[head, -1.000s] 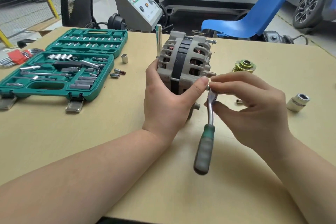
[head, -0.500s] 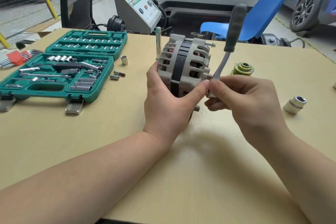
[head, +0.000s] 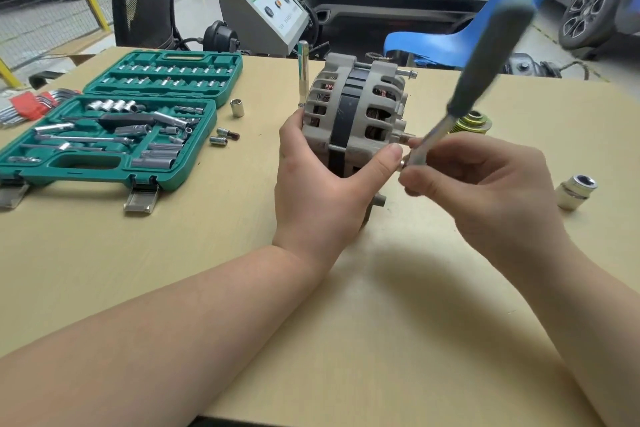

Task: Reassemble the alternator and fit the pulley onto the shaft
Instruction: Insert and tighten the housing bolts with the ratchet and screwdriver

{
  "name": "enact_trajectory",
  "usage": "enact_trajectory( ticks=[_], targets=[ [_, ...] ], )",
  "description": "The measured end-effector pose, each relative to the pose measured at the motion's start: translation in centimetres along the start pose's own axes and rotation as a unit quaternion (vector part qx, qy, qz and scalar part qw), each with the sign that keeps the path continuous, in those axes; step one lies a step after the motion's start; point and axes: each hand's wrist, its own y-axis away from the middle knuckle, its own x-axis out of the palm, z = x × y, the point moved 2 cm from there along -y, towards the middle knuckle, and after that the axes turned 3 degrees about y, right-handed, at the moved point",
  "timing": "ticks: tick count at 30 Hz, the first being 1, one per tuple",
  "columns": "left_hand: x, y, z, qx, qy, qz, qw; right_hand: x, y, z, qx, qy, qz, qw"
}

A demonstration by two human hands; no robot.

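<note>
The grey alternator (head: pixel 356 111) stands on edge on the tan table (head: pixel 207 270). My left hand (head: pixel 322 184) grips its near side, thumb against the lower right housing. My right hand (head: pixel 485 191) pinches the head of a ratchet wrench (head: pixel 485 69) at a bolt on the alternator's right face. The wrench's dark handle points up and to the right, blurred by motion. A long bolt head (head: pixel 410 73) sticks out at the top right of the housing. The gold pulley (head: pixel 472 123) lies on the table behind the wrench, partly hidden.
An open green socket set (head: pixel 114 128) lies at left, with loose sockets (head: pixel 237 107) beside it. A chrome extension bar (head: pixel 303 73) stands upright behind the alternator. A white bushing (head: pixel 576 191) lies at right. Red-holdered hex keys (head: pixel 27 104) are at far left. A blue chair (head: pixel 485 21) stands behind the table.
The wrench handle swung from hanging down toward me to pointing up and right, pivoting on the bolt. My left hand kept its hold on the alternator.
</note>
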Motion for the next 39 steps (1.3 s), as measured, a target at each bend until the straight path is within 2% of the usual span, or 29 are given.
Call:
enact_trajectory(
  ticks=[2,4,8,12,16,19,22,25,29,33,36,39],
  targets=[
    [0.0,0.0,0.0,-0.002,0.007,-0.003,1.0,-0.1,0.3,0.2,-0.122,0.12,0.002,0.985],
    [0.1,0.0,0.1,-0.003,0.004,0.002,1.0,-0.1,0.6,0.3,-0.195,0.222,-0.012,0.955],
    [0.0,0.1,0.1,0.001,-0.025,0.007,1.0,0.0,1.2,0.3,-0.181,0.227,-0.056,0.955],
    [-0.2,0.1,0.3,-0.013,-0.014,0.027,0.999,0.7,1.4,0.4,-0.133,0.189,-0.068,0.971],
    [-0.2,0.3,0.1,-0.002,-0.034,0.022,0.999,0.9,0.6,0.7,0.028,0.037,-0.079,0.996],
    [-0.1,0.3,0.0,-0.004,-0.03,0.022,0.999,0.9,-0.2,0.7,0.124,-0.062,-0.062,0.988],
    [0.0,0.3,0.0,0.001,-0.028,0.017,0.999,1.0,-0.7,0.1,0.219,-0.163,-0.046,0.961],
    [0.1,0.3,0.0,0.002,-0.027,0.007,1.0,1.0,-0.8,-0.3,0.258,-0.203,-0.027,0.944],
    [0.1,0.1,0.2,0.0,0.003,0.001,1.0,0.4,-0.5,-0.2,0.188,-0.16,-0.014,0.969],
    [0.0,0.0,0.2,0.008,-0.014,-0.003,1.0,-0.1,0.2,-0.4,0.009,-0.017,-0.009,1.0],
    [0.0,0.0,0.4,0.006,-0.012,-0.002,1.0,-0.2,0.6,-0.3,-0.153,0.143,-0.005,0.978],
    [0.0,0.0,0.4,0.002,-0.021,0.011,1.0,-0.2,0.9,-0.4,-0.219,0.247,-0.029,0.944]
  ],
)
